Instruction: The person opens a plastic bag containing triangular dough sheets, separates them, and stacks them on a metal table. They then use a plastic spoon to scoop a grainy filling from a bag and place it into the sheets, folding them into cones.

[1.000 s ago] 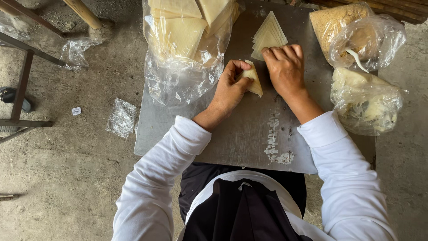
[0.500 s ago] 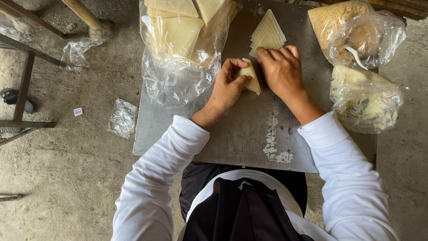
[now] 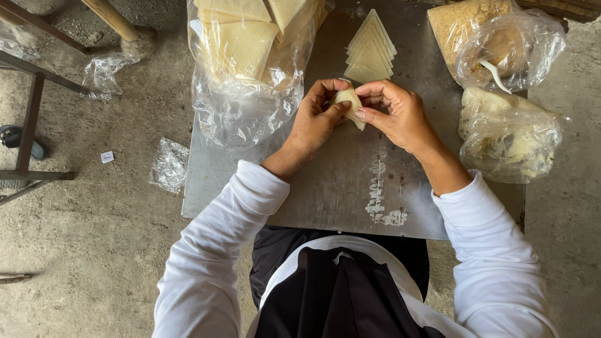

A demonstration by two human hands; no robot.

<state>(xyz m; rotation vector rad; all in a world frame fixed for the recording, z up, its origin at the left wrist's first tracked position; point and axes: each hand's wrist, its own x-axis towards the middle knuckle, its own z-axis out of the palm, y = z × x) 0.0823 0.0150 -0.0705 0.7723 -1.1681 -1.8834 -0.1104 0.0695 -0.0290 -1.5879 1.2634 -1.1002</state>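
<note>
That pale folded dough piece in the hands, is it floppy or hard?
Probably floppy: the pale folded dough piece bends where the left hand and right hand pinch it. It looks thin, so likely light and easily torn.

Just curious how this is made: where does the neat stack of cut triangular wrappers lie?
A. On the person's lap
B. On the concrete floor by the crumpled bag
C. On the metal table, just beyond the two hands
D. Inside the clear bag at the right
C: the stack of triangular wrappers lies bare on the metal table, just past the left hand and right hand that hold a folded wrapper.
</note>
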